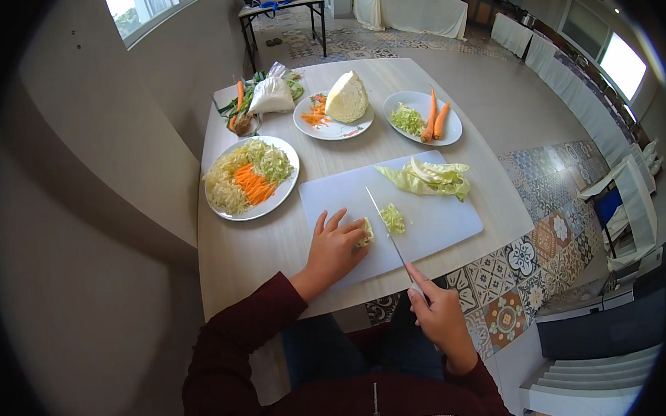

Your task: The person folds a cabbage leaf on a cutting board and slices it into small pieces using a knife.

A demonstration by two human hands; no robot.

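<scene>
My right hand (443,313) is wrapped round the handle of a kitchen knife (391,235), its blade pointing away from me over a white cutting board (343,271). Under the fingertips of my left hand (335,245), a small piece of pale green cabbage (365,233) is held against the board, partly hidden. Some fingers of that hand are spread. Just right of the blade lies a little heap of shredded cabbage (393,219). Loose cabbage leaves (428,178) rest at the board's far right.
A plate (291,181) of shredded cabbage and carrot stands left of the board. Behind are a plate (336,133) with a cabbage chunk (347,97) and another plate (454,128) with carrots (441,120). A bag of white contents (272,95) sits at the far left.
</scene>
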